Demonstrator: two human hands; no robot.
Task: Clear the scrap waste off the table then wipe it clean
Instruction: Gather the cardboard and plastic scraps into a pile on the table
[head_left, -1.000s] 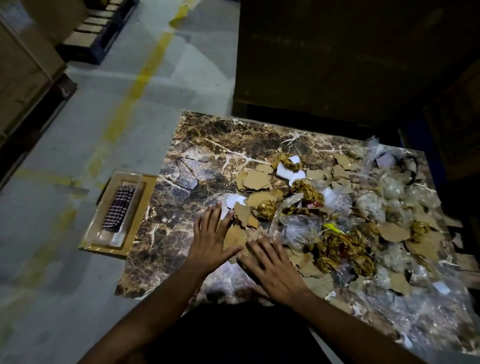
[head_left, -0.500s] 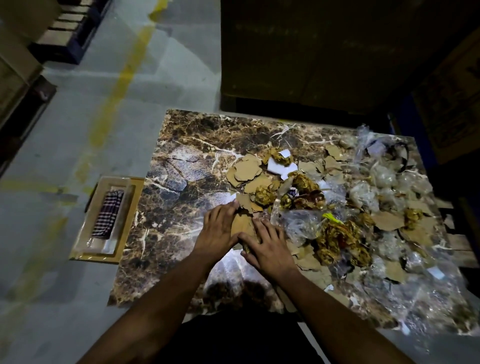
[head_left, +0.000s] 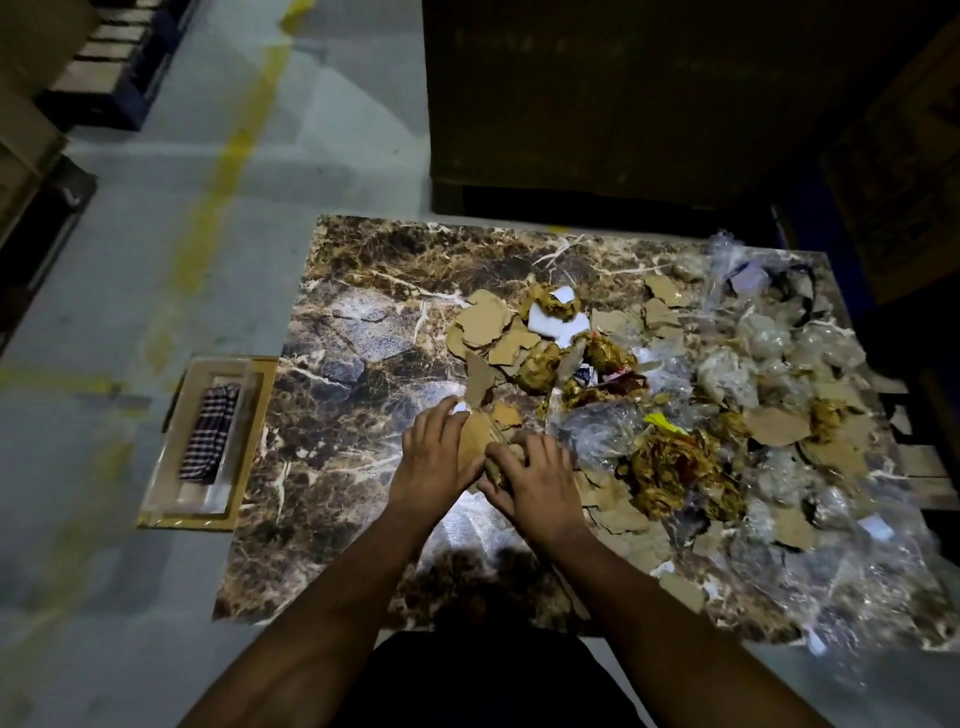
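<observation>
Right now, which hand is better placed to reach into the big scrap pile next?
Right, probably. The right hand lies directly beside the scrap pile spread across the table's right side, while the left hand sits at the bare left side, farther away.

Torn brown cardboard scraps (head_left: 485, 325), crumpled clear plastic wrap (head_left: 597, 426) and gold foil (head_left: 670, 467) are strewn across the brown marbled table (head_left: 363, 312).

1. Your left hand (head_left: 434, 457) and right hand (head_left: 535, 480) meet on cardboard scraps (head_left: 475, 441) near the counter's (head_left: 353, 405) front edge.
2. Torn cardboard, clear plastic wrap (head_left: 597, 426) and gold crumpled foil (head_left: 670, 462) cover the counter's right half.
3. A checked cloth (head_left: 208, 431) lies in a tray (head_left: 171, 499) on the floor, beside the counter's left edge.
</observation>
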